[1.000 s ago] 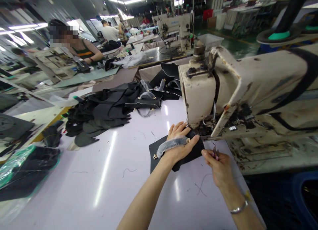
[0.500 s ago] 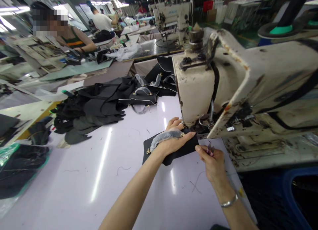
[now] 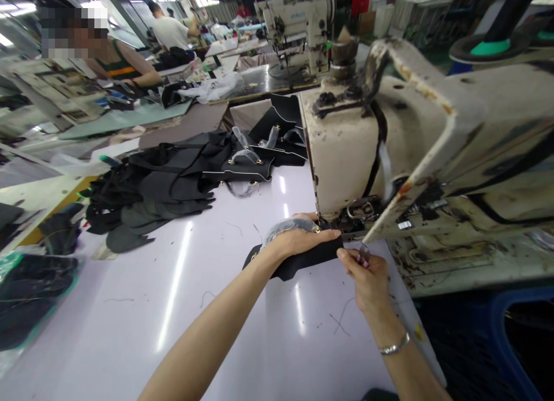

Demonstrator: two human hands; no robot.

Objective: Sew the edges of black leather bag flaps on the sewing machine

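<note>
My left hand (image 3: 296, 243) lies over a black bag panel (image 3: 298, 265), its thumb stretched along the panel's top toward the right end. Its other fingers are mostly hidden behind a curved handle (image 3: 285, 227) wrapped in clear plastic, with gold-coloured fittings. The panel's far edge sits at the presser foot of a worn cream sewing machine (image 3: 341, 153); the needle point is hard to make out. Closed around small thread snips (image 3: 364, 255) with pinkish grips, my right hand (image 3: 367, 274) touches the panel's right corner with its fingertips.
Black cut pieces (image 3: 173, 176) are heaped at the back left, beside several black panels with plastic-wrapped handles (image 3: 244, 167). Loose threads lie on the white tabletop (image 3: 225, 332). A blue crate (image 3: 489, 326) stands at lower right. A co-worker (image 3: 125, 66) sits at upper left.
The panel's left end now looks more tilted, with less of its surface showing. My left fingers beyond the handle are now mostly hidden. My right hand stays at the corner. The view has shifted slightly.
</note>
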